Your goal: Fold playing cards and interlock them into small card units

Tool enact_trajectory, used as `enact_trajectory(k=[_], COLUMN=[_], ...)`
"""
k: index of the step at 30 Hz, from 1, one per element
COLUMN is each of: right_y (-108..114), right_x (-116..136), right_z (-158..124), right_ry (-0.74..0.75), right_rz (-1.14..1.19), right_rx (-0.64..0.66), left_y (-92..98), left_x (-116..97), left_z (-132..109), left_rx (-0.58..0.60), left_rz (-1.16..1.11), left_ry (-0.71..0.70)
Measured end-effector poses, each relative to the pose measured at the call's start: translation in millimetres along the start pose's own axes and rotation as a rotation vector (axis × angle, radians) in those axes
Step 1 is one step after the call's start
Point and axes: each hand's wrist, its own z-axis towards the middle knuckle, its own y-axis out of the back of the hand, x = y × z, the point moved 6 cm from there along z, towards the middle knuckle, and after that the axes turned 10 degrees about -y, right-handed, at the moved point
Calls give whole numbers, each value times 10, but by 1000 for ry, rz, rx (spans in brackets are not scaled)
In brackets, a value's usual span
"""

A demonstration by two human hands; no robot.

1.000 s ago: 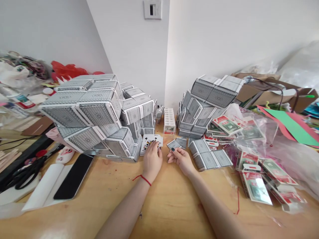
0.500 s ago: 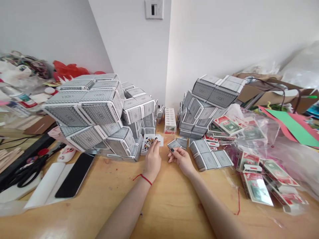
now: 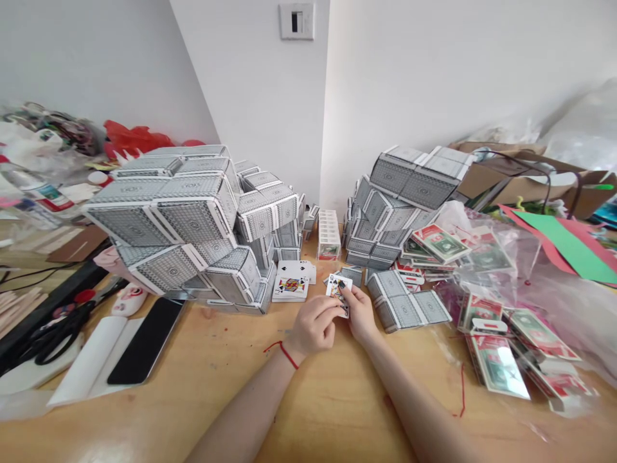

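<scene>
A face-up playing card (image 3: 339, 289) is pinched between both my hands over the wooden table (image 3: 313, 411). My left hand (image 3: 314, 325), with a red string at the wrist, grips its lower left edge. My right hand (image 3: 361, 313) holds its right side. A small stack of face-up cards (image 3: 290, 286) lies just left of the hands. A folded grey card piece (image 3: 353, 274) lies behind the held card.
Big blocks built of grey-backed cards stand at left (image 3: 187, 222) and at right (image 3: 400, 199). A black phone (image 3: 144, 339) and scissors (image 3: 48, 334) lie at left. Packaged card decks in plastic (image 3: 496, 354) crowd the right side.
My left hand lifted a card off the face-up stack and moved right. Both hands came together and now hold that card face up.
</scene>
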Motion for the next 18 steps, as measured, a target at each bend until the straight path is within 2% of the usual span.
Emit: enact_trajectory(k=[4,6,9,13,18], right_y=[25,26,39,36,-10], right_x=[-7,-20,-22,-16,15], right_z=[7,14,21,22,-8], right_ry=[14,16,57,84,81], right_rz=[-51,-101,-169,-248,-277], right_rx=[-63,-68,-82,-76,-47], left_y=[127,147,124,88,89], left_x=[282,417,550,589,582], left_z=[-67,-98,-142,-172,-170], left_rx=[-100,-71,33,131,121], left_rz=[207,319,432,481,481], left_ry=[261,392,538,598,595])
